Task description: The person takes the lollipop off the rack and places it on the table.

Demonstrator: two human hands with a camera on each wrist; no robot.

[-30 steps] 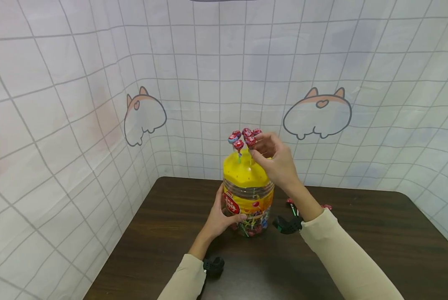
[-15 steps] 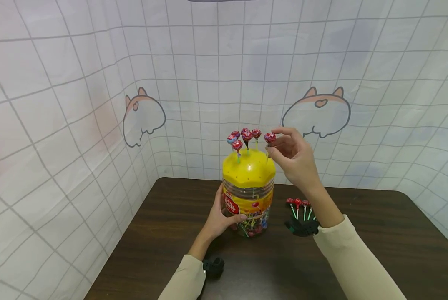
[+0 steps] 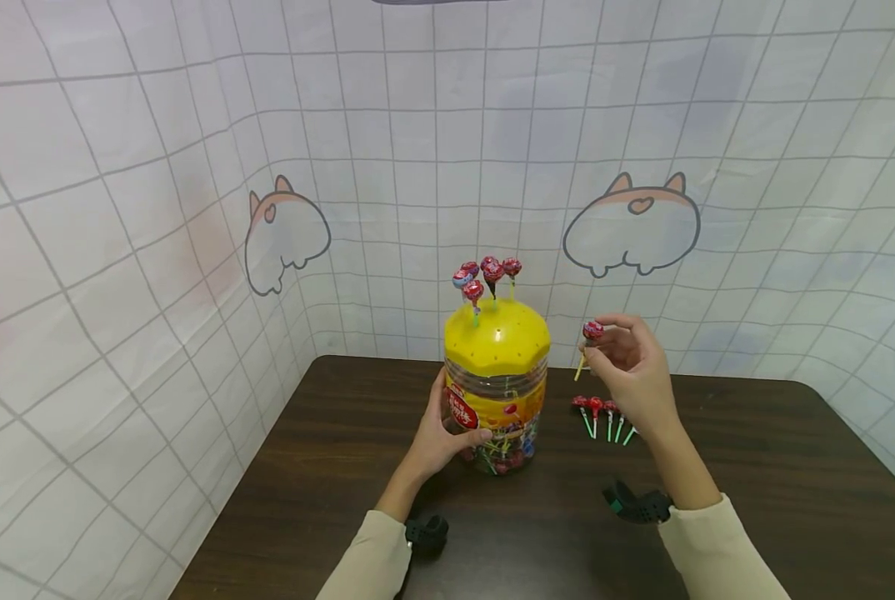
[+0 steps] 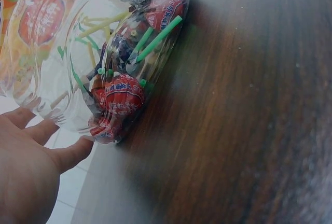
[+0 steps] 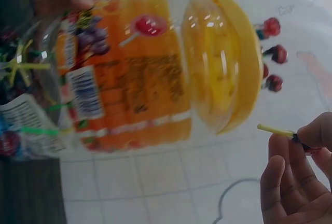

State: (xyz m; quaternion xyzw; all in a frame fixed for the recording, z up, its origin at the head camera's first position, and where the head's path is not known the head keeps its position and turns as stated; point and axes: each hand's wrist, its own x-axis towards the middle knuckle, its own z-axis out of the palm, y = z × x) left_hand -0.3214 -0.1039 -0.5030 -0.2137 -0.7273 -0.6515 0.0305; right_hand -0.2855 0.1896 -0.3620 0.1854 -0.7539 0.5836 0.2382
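A clear plastic jar [image 3: 496,417] with a yellow lid [image 3: 497,337] stands upright on the table, loose lollipops showing through its lower wall. Several lollipops [image 3: 492,272] stick up out of the lid's back left part, sticks down. My left hand [image 3: 440,437] grips the jar low on its left side, thumb across the front; the left wrist view has the fingers [image 4: 72,154] against the clear wall. Right of the jar and above the table, my right hand [image 3: 635,367] pinches a red-wrapped lollipop [image 3: 593,331] near its head. Its yellow stick [image 5: 275,130] points down.
A row of several red lollipops [image 3: 595,405] with green sticks lies on the dark wooden table [image 3: 327,467] below the right hand. Behind the table hangs a white gridded cloth [image 3: 387,250] with cartoon drawings.
My right hand has drawn one lollipop away from the lid and carried it right and down, over the row on the table. The left hand has stayed on the jar.
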